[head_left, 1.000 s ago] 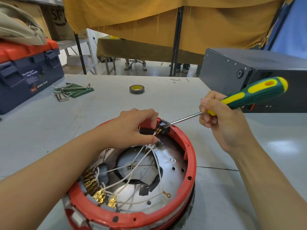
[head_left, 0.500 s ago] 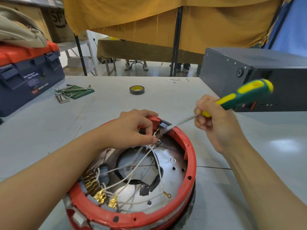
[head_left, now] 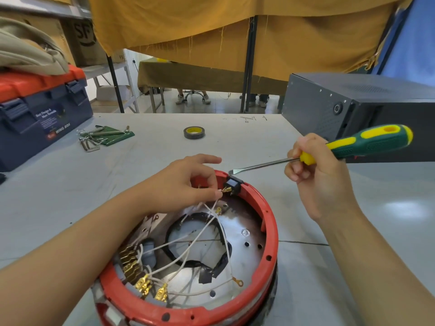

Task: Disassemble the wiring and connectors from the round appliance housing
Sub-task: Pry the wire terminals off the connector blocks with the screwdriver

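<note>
Red round appliance housing holds white wires pinched by the left hand; the right hand grips one green-yellow screwdriver, far from a "WING BOX" toolbox.

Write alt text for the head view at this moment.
The left hand pinches a brass wire terminal at the black connector on the red round housing's rim. The right hand holds a screwdriver, tip just above it.

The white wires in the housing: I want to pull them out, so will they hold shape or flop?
The white wires will probably flop: they sag in loose curves across the round housing. They look thin and light. The brass terminals could snag.
</note>
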